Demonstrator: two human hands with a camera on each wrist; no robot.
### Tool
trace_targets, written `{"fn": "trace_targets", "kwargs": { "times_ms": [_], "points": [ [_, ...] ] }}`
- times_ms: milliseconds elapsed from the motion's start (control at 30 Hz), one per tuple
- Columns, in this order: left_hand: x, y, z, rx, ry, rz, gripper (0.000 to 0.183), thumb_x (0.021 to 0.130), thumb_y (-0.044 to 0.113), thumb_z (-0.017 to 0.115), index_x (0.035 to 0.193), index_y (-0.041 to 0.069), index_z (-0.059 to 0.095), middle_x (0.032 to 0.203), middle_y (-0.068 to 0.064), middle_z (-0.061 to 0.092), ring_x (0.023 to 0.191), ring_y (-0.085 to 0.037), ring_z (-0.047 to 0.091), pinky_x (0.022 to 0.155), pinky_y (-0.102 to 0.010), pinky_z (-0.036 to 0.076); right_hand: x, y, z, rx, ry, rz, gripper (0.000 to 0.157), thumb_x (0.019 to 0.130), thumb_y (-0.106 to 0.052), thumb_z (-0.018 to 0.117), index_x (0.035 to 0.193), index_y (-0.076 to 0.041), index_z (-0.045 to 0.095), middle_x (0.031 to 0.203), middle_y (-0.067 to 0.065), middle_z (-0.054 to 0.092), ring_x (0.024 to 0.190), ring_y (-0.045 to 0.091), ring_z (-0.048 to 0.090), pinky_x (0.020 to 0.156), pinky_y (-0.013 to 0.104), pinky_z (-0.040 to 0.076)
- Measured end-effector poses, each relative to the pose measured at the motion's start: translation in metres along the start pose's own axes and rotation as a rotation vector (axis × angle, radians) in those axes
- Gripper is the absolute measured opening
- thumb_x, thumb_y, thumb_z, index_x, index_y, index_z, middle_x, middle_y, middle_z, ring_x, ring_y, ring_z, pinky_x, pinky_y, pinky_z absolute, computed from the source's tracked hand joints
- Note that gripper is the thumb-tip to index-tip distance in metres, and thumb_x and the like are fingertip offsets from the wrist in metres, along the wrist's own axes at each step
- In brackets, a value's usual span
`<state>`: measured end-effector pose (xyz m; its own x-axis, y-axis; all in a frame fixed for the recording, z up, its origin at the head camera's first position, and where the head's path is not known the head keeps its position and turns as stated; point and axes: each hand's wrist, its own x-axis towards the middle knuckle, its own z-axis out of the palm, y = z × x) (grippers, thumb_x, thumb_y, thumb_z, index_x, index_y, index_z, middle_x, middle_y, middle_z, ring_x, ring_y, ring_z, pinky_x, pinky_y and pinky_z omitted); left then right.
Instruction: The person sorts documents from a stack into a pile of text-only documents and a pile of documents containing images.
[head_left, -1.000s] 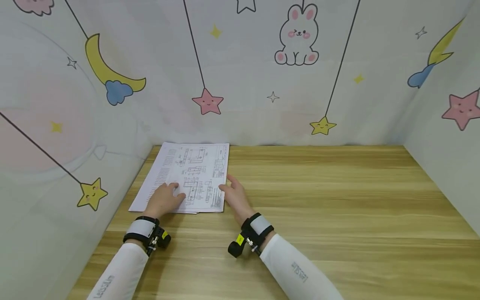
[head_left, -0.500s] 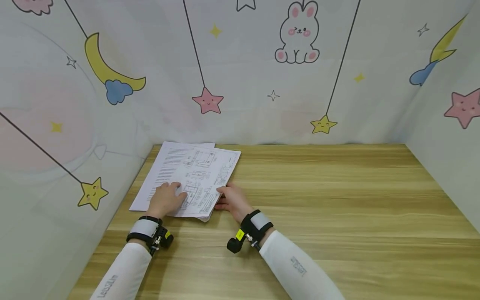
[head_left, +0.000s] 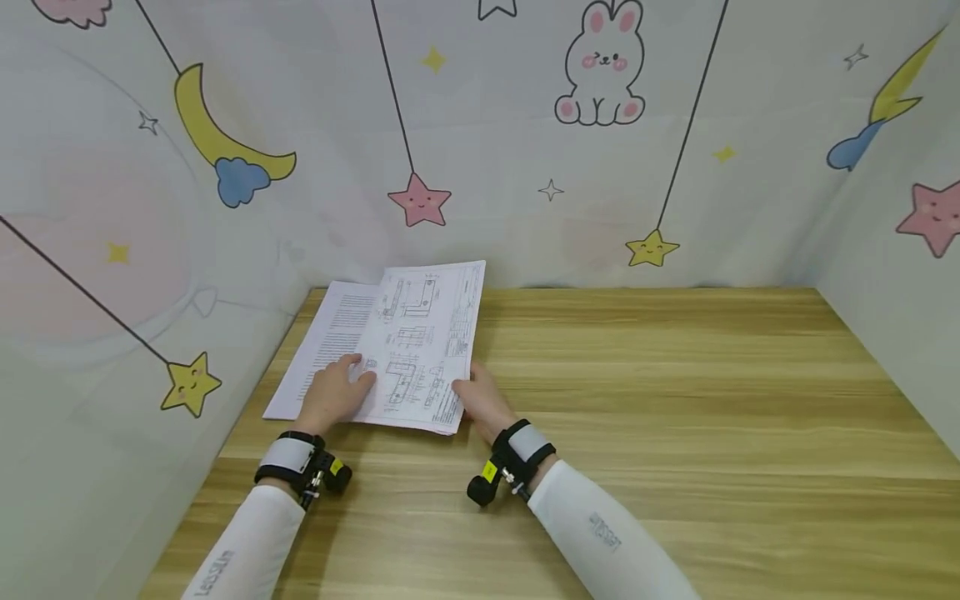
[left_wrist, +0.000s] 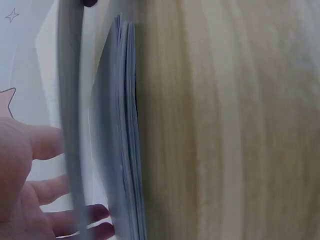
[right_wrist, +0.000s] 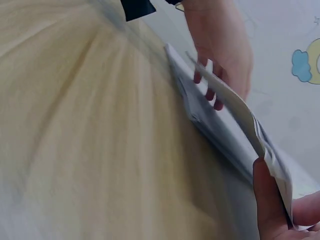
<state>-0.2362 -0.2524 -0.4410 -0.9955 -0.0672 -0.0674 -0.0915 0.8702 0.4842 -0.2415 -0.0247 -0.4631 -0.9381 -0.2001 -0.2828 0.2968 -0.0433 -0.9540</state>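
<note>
On top of a paper stack (head_left: pixel 318 350) at the table's left lies a group of sheets with line drawings (head_left: pixel 420 342) on its top page. My right hand (head_left: pixel 483 400) pinches their right edge, which is lifted and bowed. The right wrist view shows my right thumb and a finger (right_wrist: pixel 270 200) on either side of several sheets. My left hand (head_left: pixel 330 396) rests at the left of the drawing, thumb and forefinger apart. In the left wrist view, a blurred sheet edge (left_wrist: pixel 72 125) crosses before the left fingers (left_wrist: pixel 50 190), with the stack's flat edges (left_wrist: pixel 130 125) beside them.
The wooden table (head_left: pixel 660 442) meets a fabric wall (head_left: pixel 510 125) printed with stars, a moon and a rabbit behind the papers. A side wall (head_left: pixel 75 450) borders the left. Both wrists carry strapped cameras, such as the right one (head_left: pixel 483 483).
My right hand takes the drawing sheets by their right edge, lifts them and shifts them rightward, uncovering more of the lower printed page. My left hand stays almost in place.
</note>
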Motion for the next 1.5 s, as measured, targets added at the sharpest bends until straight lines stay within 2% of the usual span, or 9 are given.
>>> {"fn": "trace_targets", "kwargs": {
  "times_ms": [133, 200, 367, 500, 700, 1000, 1133, 1367, 1500],
  "points": [
    [0.003, 0.003, 0.003, -0.187, 0.034, -0.071, 0.064, 0.097, 0.038, 0.040, 0.146, 0.000, 0.023, 0.141, -0.032, 0.038, 0.126, -0.045, 0.041, 0.102, -0.057, 0.036, -0.003, -0.010, -0.018, -0.057, 0.049, -0.035, 0.039, 0.092, -0.004, 0.045, 0.131, -0.005, 0.049, 0.118, 0.014, 0.062, 0.096, 0.020, 0.060, 0.079, 0.029, 0.047],
    [0.005, 0.007, 0.005, -0.301, 0.042, -0.094, 0.065, 0.097, 0.042, 0.038, 0.147, 0.004, 0.022, 0.138, -0.030, 0.042, 0.120, -0.042, 0.048, 0.096, -0.054, 0.041, -0.006, -0.016, -0.028, -0.072, 0.065, -0.029, 0.039, 0.092, -0.006, 0.046, 0.130, -0.007, 0.049, 0.117, 0.013, 0.063, 0.095, 0.019, 0.060, 0.078, 0.029, 0.047],
    [0.006, 0.028, 0.008, -0.546, 0.021, -0.094, 0.064, 0.095, 0.046, 0.040, 0.146, 0.008, 0.027, 0.126, -0.023, 0.055, 0.100, -0.031, 0.059, 0.074, -0.034, 0.051, -0.014, -0.028, -0.051, -0.091, 0.107, -0.020, 0.037, 0.092, -0.010, 0.049, 0.129, -0.008, 0.050, 0.114, 0.012, 0.064, 0.094, 0.019, 0.060, 0.073, 0.027, 0.046],
    [0.002, 0.050, 0.013, -0.670, -0.007, -0.051, 0.054, 0.097, 0.039, 0.041, 0.141, 0.010, 0.032, 0.120, -0.020, 0.058, 0.095, -0.025, 0.060, 0.066, -0.028, 0.051, -0.020, -0.035, -0.068, -0.073, 0.128, -0.018, 0.037, 0.092, -0.011, 0.049, 0.129, -0.010, 0.050, 0.116, 0.010, 0.063, 0.097, 0.020, 0.059, 0.075, 0.029, 0.046],
    [-0.003, 0.078, 0.026, -0.699, -0.061, 0.046, 0.041, 0.100, 0.028, 0.038, 0.137, 0.012, 0.034, 0.118, -0.015, 0.060, 0.100, -0.026, 0.061, 0.072, -0.033, 0.052, -0.026, -0.043, -0.087, -0.097, 0.163, -0.006, 0.035, 0.094, -0.014, 0.046, 0.128, -0.014, 0.048, 0.117, 0.007, 0.061, 0.105, 0.022, 0.055, 0.086, 0.035, 0.043],
    [-0.004, 0.107, 0.053, -0.730, -0.099, 0.134, 0.040, 0.100, 0.020, 0.039, 0.138, 0.010, 0.032, 0.128, -0.012, 0.054, 0.108, -0.026, 0.058, 0.088, -0.045, 0.049, -0.033, -0.038, -0.130, -0.237, 0.298, -0.055, 0.038, 0.096, -0.013, 0.042, 0.134, -0.011, 0.045, 0.113, 0.011, 0.060, 0.094, 0.022, 0.059, 0.074, 0.030, 0.048],
    [-0.006, 0.121, 0.067, -0.733, -0.119, 0.149, 0.040, 0.099, 0.015, 0.040, 0.138, 0.008, 0.032, 0.132, -0.013, 0.051, 0.112, -0.025, 0.053, 0.094, -0.046, 0.044, -0.040, -0.037, -0.147, -0.301, 0.310, -0.086, 0.039, 0.097, -0.012, 0.040, 0.135, -0.008, 0.043, 0.114, 0.014, 0.060, 0.093, 0.024, 0.060, 0.072, 0.030, 0.050],
    [-0.005, 0.149, 0.083, -0.727, -0.200, 0.177, 0.044, 0.098, 0.009, 0.038, 0.142, 0.008, 0.028, 0.140, -0.012, 0.044, 0.120, -0.025, 0.047, 0.103, -0.049, 0.038, -0.052, -0.040, -0.179, -0.368, 0.363, -0.095, 0.041, 0.098, -0.012, 0.038, 0.139, -0.006, 0.039, 0.121, 0.018, 0.055, 0.100, 0.028, 0.056, 0.081, 0.037, 0.048],
    [-0.002, 0.167, 0.089, -0.717, -0.235, 0.197, 0.044, 0.098, 0.010, 0.039, 0.141, 0.008, 0.028, 0.138, -0.013, 0.046, 0.114, -0.025, 0.051, 0.097, -0.046, 0.044, -0.057, -0.043, -0.197, -0.375, 0.386, -0.096, 0.044, 0.099, -0.012, 0.035, 0.142, -0.006, 0.034, 0.126, 0.020, 0.052, 0.105, 0.031, 0.053, 0.088, 0.043, 0.046]
  ]
}}
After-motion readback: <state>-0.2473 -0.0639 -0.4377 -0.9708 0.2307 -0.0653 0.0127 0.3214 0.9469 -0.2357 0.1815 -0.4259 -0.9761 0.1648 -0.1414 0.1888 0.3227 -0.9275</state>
